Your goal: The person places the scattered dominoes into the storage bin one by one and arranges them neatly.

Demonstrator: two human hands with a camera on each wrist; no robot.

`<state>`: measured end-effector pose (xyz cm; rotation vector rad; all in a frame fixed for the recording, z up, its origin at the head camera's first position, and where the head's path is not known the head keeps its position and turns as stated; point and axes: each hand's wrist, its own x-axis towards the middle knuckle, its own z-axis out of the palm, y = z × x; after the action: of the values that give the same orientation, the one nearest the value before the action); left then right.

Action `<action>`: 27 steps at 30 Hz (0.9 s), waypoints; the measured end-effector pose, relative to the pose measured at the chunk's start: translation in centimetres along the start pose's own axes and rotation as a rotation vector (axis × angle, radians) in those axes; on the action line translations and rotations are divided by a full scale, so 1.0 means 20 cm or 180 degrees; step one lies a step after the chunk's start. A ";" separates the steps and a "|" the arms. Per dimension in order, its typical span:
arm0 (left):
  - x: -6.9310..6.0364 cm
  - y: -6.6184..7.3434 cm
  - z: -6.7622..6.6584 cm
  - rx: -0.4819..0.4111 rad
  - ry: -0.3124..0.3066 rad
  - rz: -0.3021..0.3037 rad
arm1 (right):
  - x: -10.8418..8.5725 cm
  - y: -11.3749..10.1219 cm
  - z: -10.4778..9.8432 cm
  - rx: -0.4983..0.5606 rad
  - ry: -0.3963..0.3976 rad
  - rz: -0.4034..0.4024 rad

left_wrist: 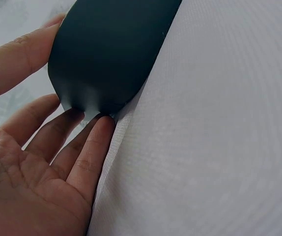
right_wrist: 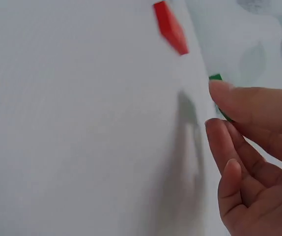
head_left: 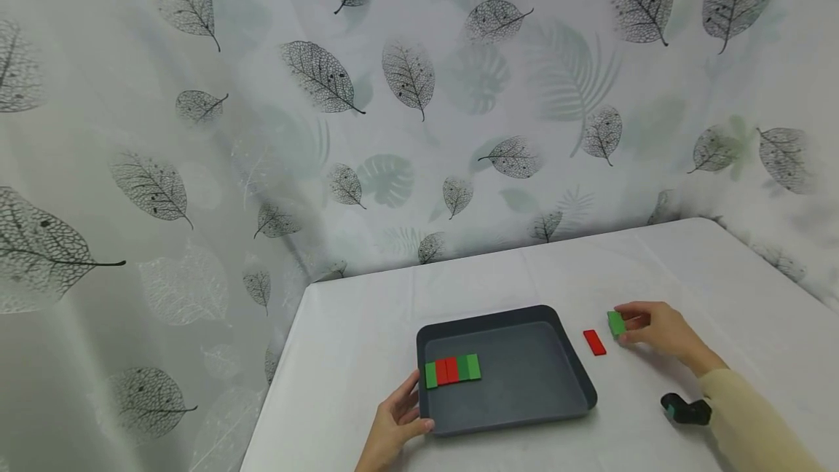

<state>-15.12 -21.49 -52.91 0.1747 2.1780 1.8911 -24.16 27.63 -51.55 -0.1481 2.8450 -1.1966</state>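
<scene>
My right hand [head_left: 662, 330] pinches a small green block [head_left: 616, 323] between thumb and fingers, to the right of the tray; its shadow on the cloth falls apart from it in the right wrist view. On the cloth beside it lies a flat red block [head_left: 594, 342]. At the left front corner of the dark grey tray [head_left: 524, 425], my left hand [head_left: 395, 417] rests with nearly straight fingertips against the outer wall [left_wrist: 106, 54]. Inside the tray, several green and red blocks [head_left: 452, 370] lie side by side in a row from the left wall.
A black object with a teal patch [head_left: 687, 410] lies on the white-covered table [head_left: 354, 333], close to the right sleeve [head_left: 747, 414]. Behind the table hangs a leaf-patterned curtain [head_left: 452, 151].
</scene>
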 end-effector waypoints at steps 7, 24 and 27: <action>0.00 0.00 0.00 -0.0007 0.0006 -0.0005 | -0.04 -0.20 0.00 0.0196 0.0450 -0.0027; 0.00 0.00 0.00 -0.0073 0.0043 -0.0027 | -0.06 -0.69 0.40 0.0817 0.0071 -0.0620; 0.00 0.00 0.00 -0.0087 0.0065 -0.0079 | -0.05 -0.73 0.50 0.0764 0.0026 -0.0570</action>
<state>-15.14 -21.45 -52.89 0.1231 2.1559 1.9165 -21.37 10.53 -48.02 -0.3940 2.7130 -1.5632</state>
